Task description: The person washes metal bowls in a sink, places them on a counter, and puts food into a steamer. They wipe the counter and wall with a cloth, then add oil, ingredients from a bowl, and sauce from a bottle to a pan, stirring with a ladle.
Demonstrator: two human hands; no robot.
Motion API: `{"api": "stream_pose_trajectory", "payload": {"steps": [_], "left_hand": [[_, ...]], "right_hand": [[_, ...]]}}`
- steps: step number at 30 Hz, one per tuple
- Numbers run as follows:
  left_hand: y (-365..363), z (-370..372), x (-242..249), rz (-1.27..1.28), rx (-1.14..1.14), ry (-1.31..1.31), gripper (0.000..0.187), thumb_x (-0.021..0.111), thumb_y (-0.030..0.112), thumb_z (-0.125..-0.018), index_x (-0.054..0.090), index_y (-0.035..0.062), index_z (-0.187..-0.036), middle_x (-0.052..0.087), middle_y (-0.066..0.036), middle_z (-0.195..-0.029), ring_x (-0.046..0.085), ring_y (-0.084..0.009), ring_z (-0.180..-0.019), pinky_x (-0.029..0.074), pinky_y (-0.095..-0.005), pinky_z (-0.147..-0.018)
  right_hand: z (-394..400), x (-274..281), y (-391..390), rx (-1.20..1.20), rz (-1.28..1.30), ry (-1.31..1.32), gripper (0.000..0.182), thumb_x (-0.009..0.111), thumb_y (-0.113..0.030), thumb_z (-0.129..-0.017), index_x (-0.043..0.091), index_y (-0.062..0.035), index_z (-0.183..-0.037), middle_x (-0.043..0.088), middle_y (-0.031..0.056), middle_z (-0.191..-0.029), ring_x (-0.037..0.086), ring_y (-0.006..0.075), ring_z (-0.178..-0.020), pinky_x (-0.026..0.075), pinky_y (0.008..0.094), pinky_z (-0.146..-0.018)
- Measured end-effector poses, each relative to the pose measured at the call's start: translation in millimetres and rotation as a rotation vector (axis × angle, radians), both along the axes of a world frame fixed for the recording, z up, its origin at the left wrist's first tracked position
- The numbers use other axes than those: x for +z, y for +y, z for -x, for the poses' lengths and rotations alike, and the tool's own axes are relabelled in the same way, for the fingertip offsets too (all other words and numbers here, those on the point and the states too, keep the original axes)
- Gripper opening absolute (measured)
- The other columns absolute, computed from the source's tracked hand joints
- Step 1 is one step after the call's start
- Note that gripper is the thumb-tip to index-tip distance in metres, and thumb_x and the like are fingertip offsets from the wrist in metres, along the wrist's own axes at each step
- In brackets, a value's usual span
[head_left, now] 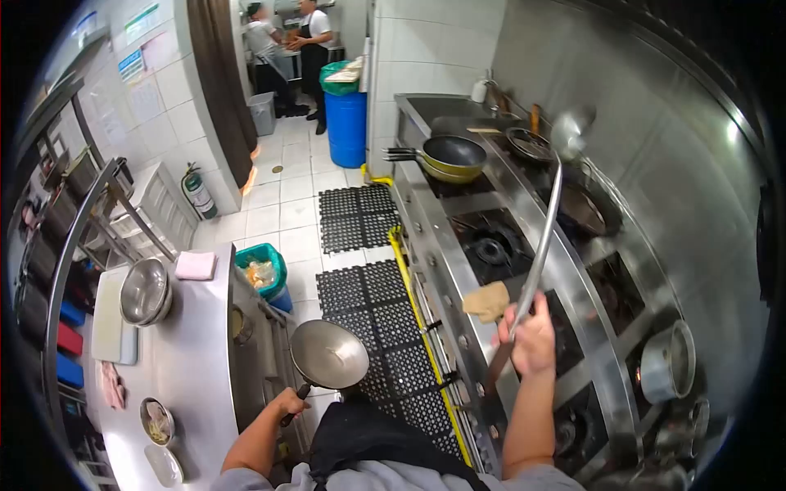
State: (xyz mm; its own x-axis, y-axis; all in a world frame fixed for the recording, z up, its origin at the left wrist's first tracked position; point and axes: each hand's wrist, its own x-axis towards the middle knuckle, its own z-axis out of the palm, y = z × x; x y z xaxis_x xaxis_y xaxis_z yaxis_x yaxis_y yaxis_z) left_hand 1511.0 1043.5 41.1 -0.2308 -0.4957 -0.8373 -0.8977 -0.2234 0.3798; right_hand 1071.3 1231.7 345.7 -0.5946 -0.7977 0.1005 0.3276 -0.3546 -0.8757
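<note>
My left hand point(288, 403) is closed round the dark handle of a steel wok point(329, 353), which hangs over the floor between counter and stove. The wok's bowl faces up and looks bare inside. In my right hand point(530, 337) is a long-handled ladle point(547, 233), its bowl raised toward the back of the stove and its brown handle end pointing down. Right beside my right fingers, over the stove's front edge, is a folded tan cloth point(486, 302). Below the ladle runs the gas stove point(491, 245) with its black burners.
Stacked frying pans point(453, 154) sit at the stove's far end; a pot point(667, 362) stands at right. On the left counter point(192, 360) are steel bowls point(146, 292) and a cutting board point(115, 319). A lined bin point(264, 274), black mats point(368, 307) and two people point(313, 49) are further off.
</note>
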Motion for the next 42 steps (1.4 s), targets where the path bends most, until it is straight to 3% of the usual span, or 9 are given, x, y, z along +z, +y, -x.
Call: {"api": "stream_pose_trajectory", "payload": {"steps": [2, 7, 15, 19, 29, 35, 38, 40, 42], "left_hand": [[-26.1, -0.6, -15.8, 0.0, 0.041, 0.018, 0.031, 0.075, 0.018, -0.08, 0.062, -0.0026, -0.061, 0.059, -0.009, -0.055, 0.056, -0.0176, -0.047, 0.046, -0.0359, -0.048], [-100.0, 10.8, -55.4, -0.061, 0.075, 0.063, 0.035, 0.076, 0.018, -0.081, 0.061, -0.0017, -0.057, 0.059, -0.009, -0.054, 0.056, -0.0172, -0.046, 0.046, -0.0363, -0.048], [-217.6, 65.6, -6.6, -0.063, -0.113, 0.105, 0.035, 0.076, 0.017, -0.081, 0.058, -0.0006, -0.056, 0.055, -0.007, -0.052, 0.053, -0.0166, -0.045, 0.044, -0.0359, -0.048], [-259.0, 109.2, -12.5, -0.04, -0.291, 0.06, 0.03, 0.077, 0.016, -0.08, 0.06, -0.0002, -0.06, 0.058, -0.008, -0.054, 0.055, -0.017, -0.045, 0.044, -0.035, -0.045], [-323.9, 327.5, -46.6, -0.069, -1.328, -0.026, 0.026, 0.074, 0.017, -0.08, 0.063, 0.0017, -0.063, 0.059, -0.008, -0.055, 0.058, -0.0195, -0.048, 0.044, -0.0371, -0.045], [-185.4, 375.2, 9.1, -0.089, -1.806, -0.017, 0.024, 0.074, 0.017, -0.08, 0.064, 0.0016, -0.064, 0.059, -0.009, -0.055, 0.058, -0.02, -0.048, 0.044, -0.0373, -0.045], [-126.6, 374.6, 4.8, -0.02, -2.003, -0.026, 0.025, 0.074, 0.018, -0.079, 0.064, 0.0013, -0.064, 0.06, -0.009, -0.056, 0.058, -0.0198, -0.048, 0.045, -0.0369, -0.046], [-68.9, 377.9, 0.8, 0.041, -2.128, -0.011, 0.025, 0.074, 0.019, -0.078, 0.063, 0.0011, -0.064, 0.06, -0.009, -0.056, 0.057, -0.0195, -0.047, 0.046, -0.0366, -0.046], [-16.9, 379.9, 13.2, -0.121, -2.198, -0.065, 0.025, 0.075, 0.022, -0.078, 0.064, 0.0007, -0.07, 0.062, -0.009, -0.059, 0.057, -0.0186, -0.047, 0.047, -0.0355, -0.047]], "right_hand": [[26.9, -9.0, -56.9, 0.28, 0.04, -0.002, 0.062, 0.063, -0.002, -0.08, 0.035, -0.0082, -0.135, 0.052, 0.0086, -0.076, 0.058, 0.0232, -0.062, 0.057, 0.0484, -0.062], [-7.8, -86.0, -174.7, 0.598, -0.031, -0.458, 0.031, 0.048, -0.032, -0.101, 0.044, -0.0101, -0.08, 0.038, -0.0032, -0.053, 0.043, 0.013, -0.042, 0.043, 0.0307, -0.038], [21.9, -116.7, -187.9, 0.98, 0.489, -1.325, 0.033, 0.044, -0.031, -0.104, 0.037, -0.0121, -0.077, 0.036, -0.004, -0.049, 0.036, 0.0056, -0.036, 0.039, 0.0253, -0.032], [56.5, -50.7, -161.0, -0.332, -0.557, 0.445, 0.024, 0.061, -0.002, -0.09, 0.043, -0.0059, -0.107, 0.051, 0.0023, -0.063, 0.055, 0.0124, -0.049, 0.055, 0.0307, -0.049], [-80.0, -39.3, 1.2, -0.783, -0.229, -0.348, 0.019, 0.06, -0.014, -0.095, 0.046, -0.0069, -0.085, 0.042, -0.0025, -0.055, 0.045, 0.0095, -0.04, 0.04, 0.0275, -0.035], [-248.9, -107.3, 76.8, -0.392, 0.994, -0.573, 0.026, 0.048, -0.028, -0.102, 0.038, -0.0111, -0.085, 0.036, -0.0045, -0.049, 0.038, 0.0066, -0.034, 0.033, 0.0241, -0.029], [-289.3, -87.1, 118.9, -0.602, 0.726, -0.463, 0.025, 0.049, -0.028, -0.101, 0.04, -0.0067, -0.091, 0.038, -0.0015, -0.048, 0.041, 0.0096, -0.034, 0.035, 0.0266, -0.028], [-284.4, -11.9, 136.9, -1.447, -0.798, -0.183, 0.034, 0.063, -0.003, -0.09, 0.043, -0.001, -0.118, 0.054, 0.0053, -0.065, 0.058, 0.0167, -0.05, 0.047, 0.03, -0.044], [-294.3, -13.3, 181.7, -1.582, -0.475, -0.186, 0.035, 0.062, -0.001, -0.088, 0.044, -0.0018, -0.118, 0.056, 0.0072, -0.071, 0.061, 0.0193, -0.056, 0.051, 0.033, -0.052]]}}
